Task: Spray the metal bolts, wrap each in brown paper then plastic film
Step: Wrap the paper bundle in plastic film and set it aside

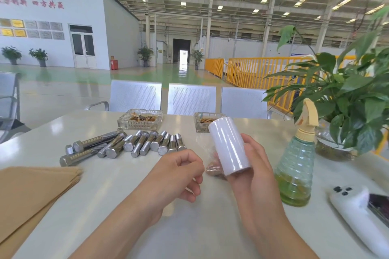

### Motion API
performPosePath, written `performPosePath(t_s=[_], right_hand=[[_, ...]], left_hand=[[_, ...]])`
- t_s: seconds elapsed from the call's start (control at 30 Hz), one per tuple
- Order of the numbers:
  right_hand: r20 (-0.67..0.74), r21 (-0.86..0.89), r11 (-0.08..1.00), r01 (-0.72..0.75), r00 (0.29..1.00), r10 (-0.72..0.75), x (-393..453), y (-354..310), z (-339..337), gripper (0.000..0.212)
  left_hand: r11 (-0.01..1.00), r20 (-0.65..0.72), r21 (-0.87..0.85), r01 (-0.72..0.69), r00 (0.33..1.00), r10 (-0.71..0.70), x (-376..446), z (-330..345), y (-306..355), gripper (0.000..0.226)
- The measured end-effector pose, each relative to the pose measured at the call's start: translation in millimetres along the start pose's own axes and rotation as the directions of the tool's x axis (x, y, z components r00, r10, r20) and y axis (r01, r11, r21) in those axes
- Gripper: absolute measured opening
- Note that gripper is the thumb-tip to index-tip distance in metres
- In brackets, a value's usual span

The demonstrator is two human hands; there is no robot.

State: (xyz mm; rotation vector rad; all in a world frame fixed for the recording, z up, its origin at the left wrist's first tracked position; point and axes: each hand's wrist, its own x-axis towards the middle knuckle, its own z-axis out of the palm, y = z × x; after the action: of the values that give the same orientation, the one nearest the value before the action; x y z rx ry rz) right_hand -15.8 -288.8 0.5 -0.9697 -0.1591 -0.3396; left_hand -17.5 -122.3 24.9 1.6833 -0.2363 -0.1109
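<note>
My right hand [251,166] holds a white roll of plastic film [229,145] upright and tilted above the table. Clear film runs from the roll down to a brown paper-wrapped bolt [213,170] lying just left of the roll's lower end. My left hand [179,172] hovers beside that wrapped bolt with curled fingers, pinching the film's edge as far as I can tell. Several bare metal bolts [126,145] lie in a row at the middle left. A stack of brown paper sheets [31,193] lies at the near left. A green spray bottle [296,166] stands to the right.
Two glass ashtrays [140,119] [202,124] sit at the table's [105,206] far side. A potted plant [347,99] stands at the right. A white device with a phone [362,210] lies at the near right. Metal chairs [191,99] line the far edge.
</note>
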Motion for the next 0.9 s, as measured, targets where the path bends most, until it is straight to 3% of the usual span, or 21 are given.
performPosePath(t_s=[0.13, 0.3, 0.4, 0.5, 0.6, 0.7, 0.8, 0.9], right_hand=[[-0.038, 0.205, 0.964, -0.17, 0.983, 0.181, 4, -4, -4, 0.033], [-0.014, 0.237, 0.947, -0.217, 0.974, 0.226, 5, -6, -7, 0.03], [-0.03, 0.132, 0.974, -0.182, 0.982, 0.188, 6, -2, -7, 0.028], [-0.054, -0.068, 0.996, -0.057, 0.997, 0.053, 5, 0, -4, 0.024], [-0.041, -0.235, 0.972, 0.023, 0.999, -0.033, 0, 2, 0, 0.022], [-0.012, -0.303, 0.953, 0.032, 0.999, -0.037, -2, 4, 3, 0.021], [-0.015, -0.126, 0.985, -0.117, 0.993, 0.116, -2, 1, 4, 0.022], [0.008, 0.068, 0.941, -0.332, 0.943, 0.332, -1, -5, 1, 0.027]], left_hand=[[0.998, -0.031, 0.048, 0.037, 0.999, -0.035, 2, -2, -3, 0.016], [0.982, -0.038, 0.145, 0.123, 0.992, -0.118, 4, -4, -10, 0.014], [0.965, -0.082, 0.22, 0.142, 0.989, -0.127, 6, -3, -13, 0.02], [0.972, -0.184, 0.23, 0.043, 0.983, 0.0, 7, -3, -10, 0.041], [0.974, -0.133, 0.221, -0.056, 0.987, 0.087, 2, 1, -6, 0.059], [0.99, -0.103, 0.125, -0.065, 0.992, 0.079, 4, 3, -6, 0.054], [0.999, -0.076, 0.031, -0.041, 0.996, 0.044, 6, -3, -6, 0.029], [1.0, -0.081, 0.009, 0.007, 0.997, -0.006, 6, -9, -5, 0.016]])
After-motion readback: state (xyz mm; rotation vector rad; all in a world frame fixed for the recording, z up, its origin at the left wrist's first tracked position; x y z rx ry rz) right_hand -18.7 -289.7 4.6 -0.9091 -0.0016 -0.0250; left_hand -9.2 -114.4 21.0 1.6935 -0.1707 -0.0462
